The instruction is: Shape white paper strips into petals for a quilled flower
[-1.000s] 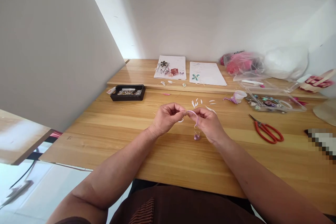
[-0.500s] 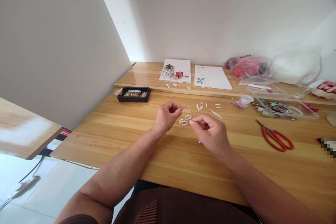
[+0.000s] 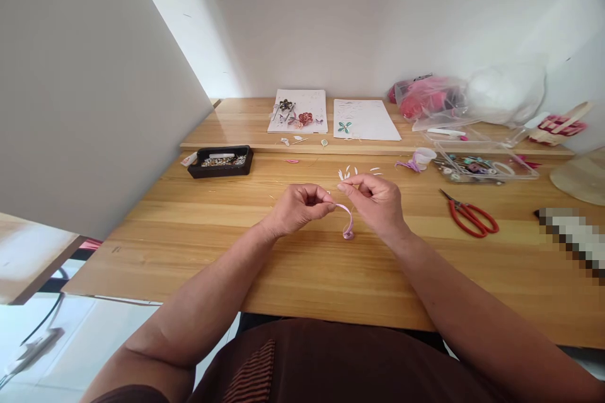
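My left hand (image 3: 302, 209) pinches the end of a thin lilac ribbon (image 3: 350, 217). From those fingertips the ribbon curves down to a small lilac coil (image 3: 348, 235) at the table surface. To the right, my right hand (image 3: 378, 200) has thumb and forefinger pressed together, a little above and apart from the left fingertips. Whatever it may hold is too small to make out. Just beyond its fingers lie several white leaf-shaped pieces (image 3: 347, 172), partly covered by the hand. The white loops on the table are mostly hidden behind my hands.
A black tray (image 3: 220, 170) of beads stands at left. Red-handled pliers (image 3: 472, 217) lie at right, below a clear box (image 3: 515, 170) of beads and a white cup (image 3: 423, 156). Papers (image 3: 366, 121) with ornaments and plastic bags (image 3: 505, 94) rest on the raised back ledge.
My right hand has let go of the ribbon's stretched part and moved up and away; the ribbon now hangs in a curve from my left hand. The view has shifted slightly.
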Tool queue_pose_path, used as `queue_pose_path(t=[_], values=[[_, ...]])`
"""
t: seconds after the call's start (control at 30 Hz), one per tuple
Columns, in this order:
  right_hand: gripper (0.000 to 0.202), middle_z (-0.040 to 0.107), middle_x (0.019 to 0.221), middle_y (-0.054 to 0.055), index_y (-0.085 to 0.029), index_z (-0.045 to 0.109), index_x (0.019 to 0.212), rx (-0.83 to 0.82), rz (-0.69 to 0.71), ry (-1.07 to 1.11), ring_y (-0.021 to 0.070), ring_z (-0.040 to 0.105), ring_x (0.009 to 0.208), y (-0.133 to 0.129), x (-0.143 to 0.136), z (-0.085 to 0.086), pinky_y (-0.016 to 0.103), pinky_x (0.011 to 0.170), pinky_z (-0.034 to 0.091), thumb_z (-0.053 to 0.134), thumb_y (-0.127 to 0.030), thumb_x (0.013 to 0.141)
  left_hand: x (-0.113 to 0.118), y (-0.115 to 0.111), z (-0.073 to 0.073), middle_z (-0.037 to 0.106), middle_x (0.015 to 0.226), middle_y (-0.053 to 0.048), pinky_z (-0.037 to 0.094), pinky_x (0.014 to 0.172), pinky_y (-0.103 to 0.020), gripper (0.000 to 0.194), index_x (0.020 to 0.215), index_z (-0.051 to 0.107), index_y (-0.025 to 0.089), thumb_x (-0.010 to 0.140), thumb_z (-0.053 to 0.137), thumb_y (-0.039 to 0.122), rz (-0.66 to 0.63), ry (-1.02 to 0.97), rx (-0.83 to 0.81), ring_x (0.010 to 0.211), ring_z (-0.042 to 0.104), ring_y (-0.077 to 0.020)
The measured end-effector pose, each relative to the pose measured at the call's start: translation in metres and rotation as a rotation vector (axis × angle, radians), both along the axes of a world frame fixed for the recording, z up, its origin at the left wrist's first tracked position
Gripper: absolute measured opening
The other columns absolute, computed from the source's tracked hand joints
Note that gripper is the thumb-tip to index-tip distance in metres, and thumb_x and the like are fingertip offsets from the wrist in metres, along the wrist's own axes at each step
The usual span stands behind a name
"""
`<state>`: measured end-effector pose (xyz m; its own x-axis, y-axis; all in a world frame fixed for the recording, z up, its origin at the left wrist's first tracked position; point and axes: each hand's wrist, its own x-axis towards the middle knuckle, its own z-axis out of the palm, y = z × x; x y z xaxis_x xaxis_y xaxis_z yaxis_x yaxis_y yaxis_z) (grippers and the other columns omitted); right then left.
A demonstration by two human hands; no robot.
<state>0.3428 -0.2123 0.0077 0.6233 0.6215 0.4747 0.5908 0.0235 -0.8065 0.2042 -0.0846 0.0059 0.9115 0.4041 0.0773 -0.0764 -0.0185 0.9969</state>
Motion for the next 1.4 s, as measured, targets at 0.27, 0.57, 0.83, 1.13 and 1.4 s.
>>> queue_pose_path(t=[0.27, 0.57, 0.83, 1.13, 1.4], values=[[0.03, 0.052, 0.055, -0.005, -0.019, 0.069, 0.069, -0.067, 0.176, 0.555, 0.0081, 0.039, 0.045, 0.006, -0.012, -0.008, 0.023, 0.04, 0.033, 0.079, -0.047, 0.07, 0.007, 0.007, -0.003, 0.063, 0.066, 0.001, 0.044, 0.058, -0.023, 0.03, 0.073, 0.066, 0.015, 0.068, 0.084, 0.039, 0.271, -0.173, -0.178, 0.057, 0.052, -0.0075], [0.035, 0.057, 0.058, -0.004, -0.019, 0.063, 0.07, -0.1, 0.204, 0.583, 0.007, 0.041, 0.033, 0.0, -0.029, -0.004, 0.021, 0.026, 0.032, 0.077, -0.05, 0.075, 0.011, 0.013, -0.006, 0.06, 0.066, 0.003, 0.042, 0.06, -0.023, 0.024, 0.071, 0.065, 0.015, 0.067, 0.081, 0.033, 0.509, -0.185, -0.166, 0.057, 0.05, -0.0069], [0.018, 0.056, 0.056, -0.003, -0.02, 0.067, 0.073, -0.038, 0.083, 0.049, 0.0104, 0.048, 0.046, -0.007, -0.036, 0.003, 0.025, 0.045, 0.042, 0.069, -0.034, 0.085, 0.01, 0.015, -0.005, 0.062, 0.064, 0.002, 0.038, 0.056, -0.022, 0.026, 0.071, 0.065, 0.015, 0.067, 0.08, 0.036, 0.548, -0.081, -0.047, 0.056, 0.049, -0.0076], [0.012, 0.039, 0.053, -0.007, -0.02, 0.075, 0.08, 0.071, -0.06, -0.241, 0.0093, 0.036, 0.05, -0.007, -0.012, 0.007, 0.025, 0.054, 0.035, 0.069, -0.028, 0.086, 0.003, 0.004, -0.004, 0.064, 0.064, -0.001, 0.035, 0.055, -0.023, 0.026, 0.073, 0.07, 0.013, 0.069, 0.081, 0.036, 0.131, 0.074, 0.055, 0.056, 0.049, -0.0079], [0.017, 0.034, 0.048, -0.009, -0.02, 0.074, 0.073, -0.025, -0.001, 0.097, 0.0085, 0.033, 0.048, 0.003, -0.003, -0.003, 0.025, 0.049, 0.033, 0.075, -0.036, 0.077, 0.002, 0.0, -0.004, 0.063, 0.066, -0.001, 0.039, 0.058, -0.025, 0.025, 0.077, 0.071, 0.014, 0.071, 0.081, 0.036, 0.03, -0.022, 0.002, 0.058, 0.049, -0.0083]])
